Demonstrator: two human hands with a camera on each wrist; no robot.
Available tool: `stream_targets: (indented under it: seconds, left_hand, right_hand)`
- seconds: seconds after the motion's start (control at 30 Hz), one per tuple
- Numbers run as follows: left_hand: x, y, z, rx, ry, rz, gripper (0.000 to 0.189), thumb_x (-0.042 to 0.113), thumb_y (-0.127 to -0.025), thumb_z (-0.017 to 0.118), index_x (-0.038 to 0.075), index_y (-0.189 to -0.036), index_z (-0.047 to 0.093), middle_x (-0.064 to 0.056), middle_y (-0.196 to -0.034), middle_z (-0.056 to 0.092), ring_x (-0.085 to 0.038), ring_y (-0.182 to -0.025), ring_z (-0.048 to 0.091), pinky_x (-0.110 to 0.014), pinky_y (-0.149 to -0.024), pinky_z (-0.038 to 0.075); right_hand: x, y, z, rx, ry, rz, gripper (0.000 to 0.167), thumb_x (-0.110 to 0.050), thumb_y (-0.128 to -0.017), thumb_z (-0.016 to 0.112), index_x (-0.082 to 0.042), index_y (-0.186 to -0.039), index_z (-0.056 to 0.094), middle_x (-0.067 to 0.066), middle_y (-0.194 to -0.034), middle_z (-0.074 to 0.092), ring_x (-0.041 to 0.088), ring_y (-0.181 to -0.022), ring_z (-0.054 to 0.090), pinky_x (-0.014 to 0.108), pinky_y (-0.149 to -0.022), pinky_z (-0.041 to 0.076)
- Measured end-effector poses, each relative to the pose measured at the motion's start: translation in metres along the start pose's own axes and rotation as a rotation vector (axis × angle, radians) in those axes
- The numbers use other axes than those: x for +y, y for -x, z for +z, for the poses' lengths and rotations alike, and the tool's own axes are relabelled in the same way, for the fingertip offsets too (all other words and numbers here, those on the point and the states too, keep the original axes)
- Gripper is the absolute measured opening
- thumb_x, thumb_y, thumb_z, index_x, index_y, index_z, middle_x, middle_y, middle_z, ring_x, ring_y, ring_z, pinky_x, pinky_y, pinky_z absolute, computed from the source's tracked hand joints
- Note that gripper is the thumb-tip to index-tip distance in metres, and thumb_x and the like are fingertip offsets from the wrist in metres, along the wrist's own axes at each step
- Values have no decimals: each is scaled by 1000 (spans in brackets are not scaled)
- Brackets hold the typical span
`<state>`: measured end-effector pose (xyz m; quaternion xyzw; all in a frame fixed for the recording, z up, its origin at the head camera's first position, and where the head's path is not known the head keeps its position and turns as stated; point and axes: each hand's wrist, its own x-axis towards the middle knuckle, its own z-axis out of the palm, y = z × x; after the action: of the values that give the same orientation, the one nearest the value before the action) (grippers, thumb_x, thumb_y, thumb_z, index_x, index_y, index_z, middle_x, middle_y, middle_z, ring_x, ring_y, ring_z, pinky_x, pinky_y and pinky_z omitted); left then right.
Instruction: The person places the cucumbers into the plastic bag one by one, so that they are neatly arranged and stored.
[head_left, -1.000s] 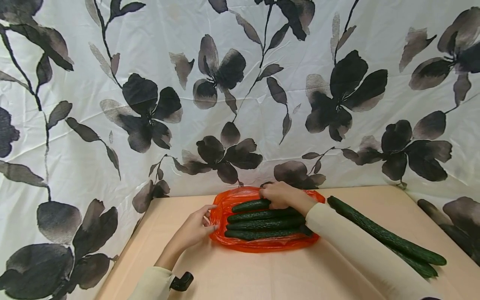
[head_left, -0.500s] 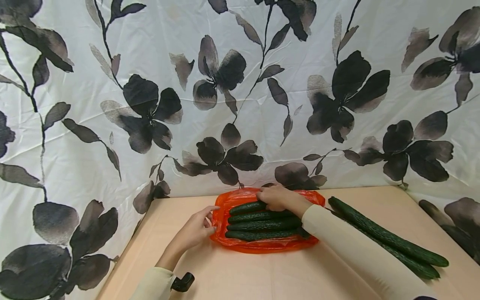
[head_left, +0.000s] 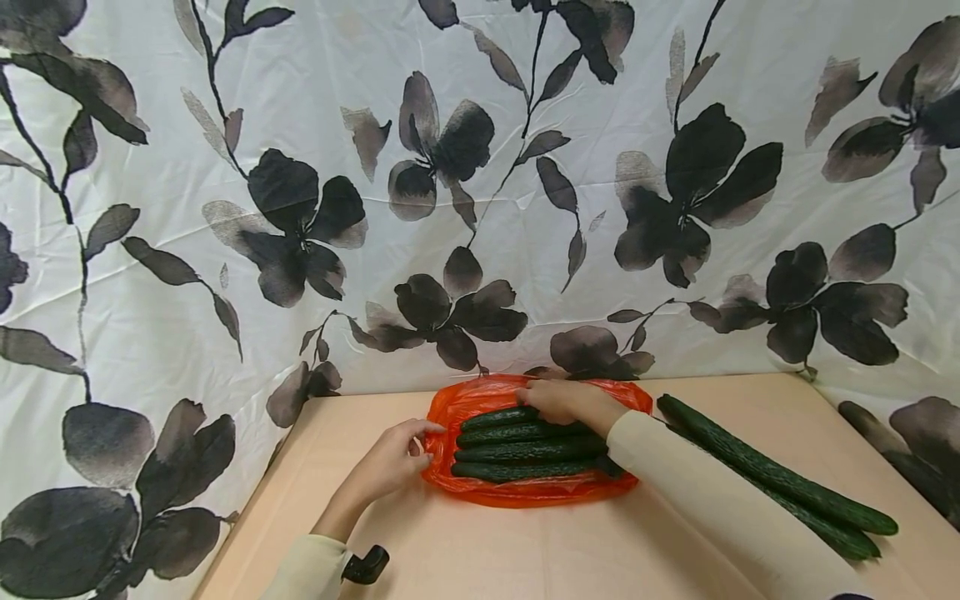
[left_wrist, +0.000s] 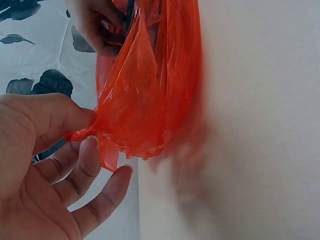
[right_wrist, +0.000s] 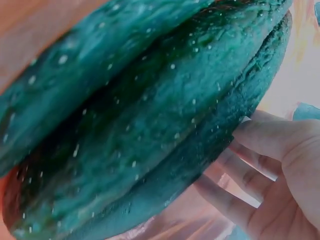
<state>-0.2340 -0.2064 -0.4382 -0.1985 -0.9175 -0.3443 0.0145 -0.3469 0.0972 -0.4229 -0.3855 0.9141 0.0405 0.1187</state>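
Observation:
My left hand (head_left: 393, 458) is at the left end of a thin orange-red plastic bag (head_left: 525, 496). In the left wrist view its thumb and index finger pinch the bag's edge (left_wrist: 82, 132), the other fingers spread below. Several dark green, bumpy cucumbers (head_left: 525, 451) lie side by side on the bag. My right hand (head_left: 566, 403) reaches over them and holds the farthest cucumber (head_left: 498, 418) near its right part, hiding that end. In the right wrist view the thumb and fingers (right_wrist: 250, 175) lie against the side of this outermost cucumber (right_wrist: 212, 137).
Two long cucumbers (head_left: 780, 483) lie together at the right of the beige table (head_left: 525, 554), partly behind the right sleeve (head_left: 712, 500). A white curtain with dark flowers (head_left: 465, 192) hangs right behind the table's far edge.
The farthest cucumber has shifted a little toward the near ones, with the right hand on it, and now sits close against them. The left hand stays at the bag's left end.

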Motion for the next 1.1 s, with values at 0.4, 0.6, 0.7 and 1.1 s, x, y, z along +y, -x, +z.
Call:
stream_targets:
  seconds: [0.4,0.6,0.7,1.1]
  left_hand:
    - [-2,1,0,-13,57,-44,47,0,-85,74,2,-131,63,-2,-89,60,-17,-76,56,-25,-60,47]
    - [-2,2,1,-16,78,-38,52,-3,-83,75,0,-133,60,-4,-93,60,-17,-79,57,-24,-64,49]
    - [-2,2,0,-19,88,-36,55,-5,-82,75,-1,-135,58,-6,-94,60,-17,-80,58,-24,-67,50]
    - [-1,4,-1,-33,87,-28,55,-12,-81,68,0,-134,60,-7,-93,60,-18,-79,57,-24,-65,50]
  right_hand:
    - [7,33,-15,27,-36,-19,40,-5,-97,66,-16,-135,62,7,-131,60,26,-125,56,44,-102,49]
    - [7,60,-23,88,-45,17,38,-6,-95,69,-17,-131,65,9,-134,63,27,-118,64,49,-95,53]
    - [9,72,-26,127,-56,39,35,-7,-94,70,-19,-126,67,5,-122,67,25,-111,65,50,-92,54]
    - [23,122,-27,240,-106,7,34,-5,-91,72,-18,-122,69,4,-115,68,23,-104,67,48,-87,56]
